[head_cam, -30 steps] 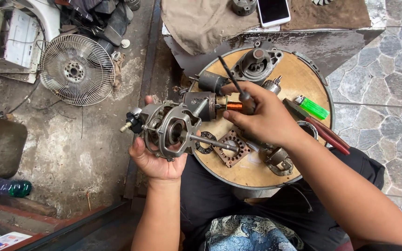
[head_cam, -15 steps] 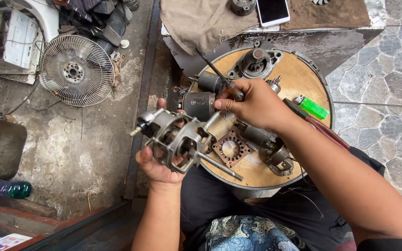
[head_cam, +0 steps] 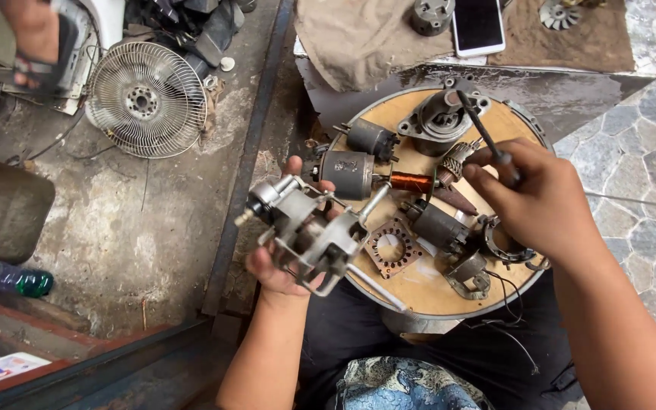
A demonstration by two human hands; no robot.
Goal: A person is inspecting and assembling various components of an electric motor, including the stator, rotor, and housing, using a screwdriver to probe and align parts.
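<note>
Left hand [head_cam: 286,266] clamped under motor housing [head_cam: 309,231], long axis slanting away; right hand [head_cam: 537,201] pinching screwdriver [head_cam: 487,137] (well right of it).

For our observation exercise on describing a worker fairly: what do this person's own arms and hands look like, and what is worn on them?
Both forearms are bare: no sleeves, gloves, watch or rings show. The left hand and right hand each come up from the bottom of the view on a long uncovered forearm. No cables or markings can be seen on them. Dark trousers and a patterned blue cloth show below, at the lap.

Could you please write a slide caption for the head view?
Left hand holds a metal motor housing; right hand grips a screwdriver over the round wooden board.
</note>
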